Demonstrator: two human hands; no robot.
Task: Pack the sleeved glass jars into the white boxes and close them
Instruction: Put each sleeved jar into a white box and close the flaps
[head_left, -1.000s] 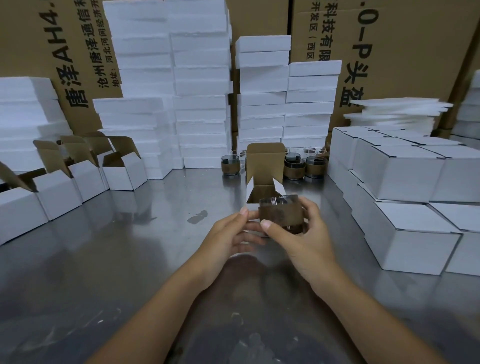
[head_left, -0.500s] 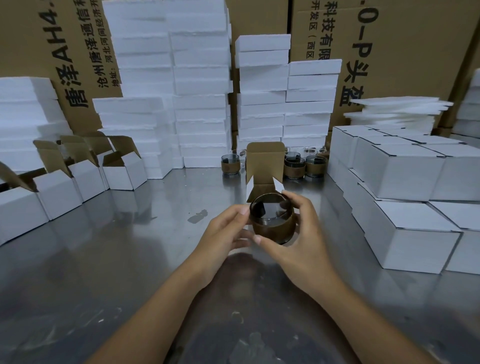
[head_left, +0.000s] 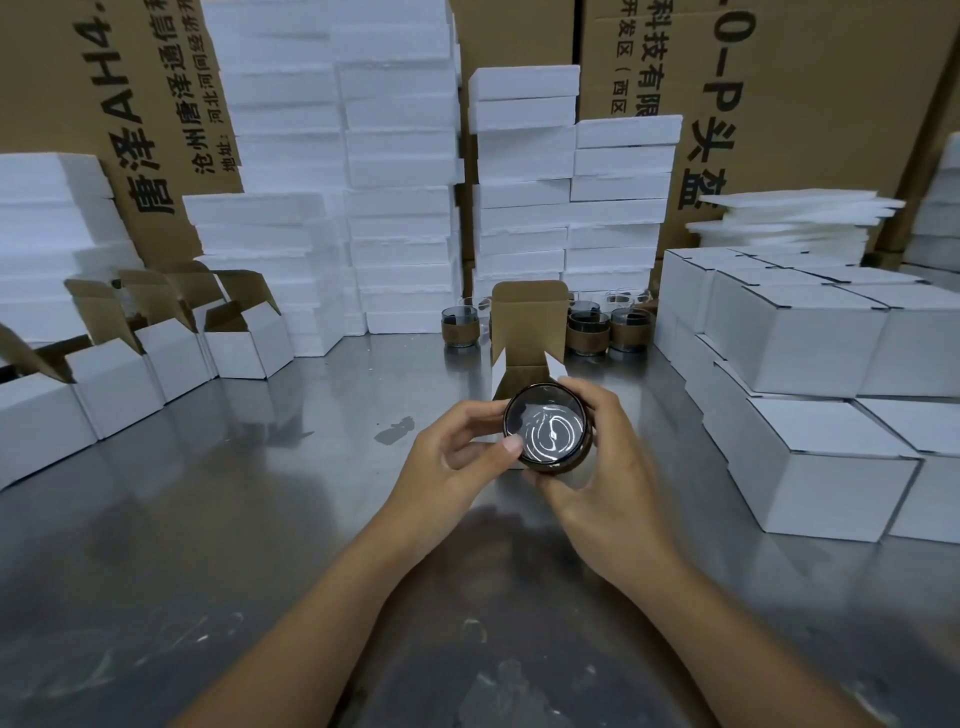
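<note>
At a steel table. Gripping tilted jar in right hand, pinching box with left hand. Tilted so, could snag a flap.

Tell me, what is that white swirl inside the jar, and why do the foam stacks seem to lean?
Head view: the swirl is light reflected in the jar that the right hand grips before the box; the steel table shows glare; the wide-angle lens bows straight edges near the sides, so the foam stacks lean.
</note>
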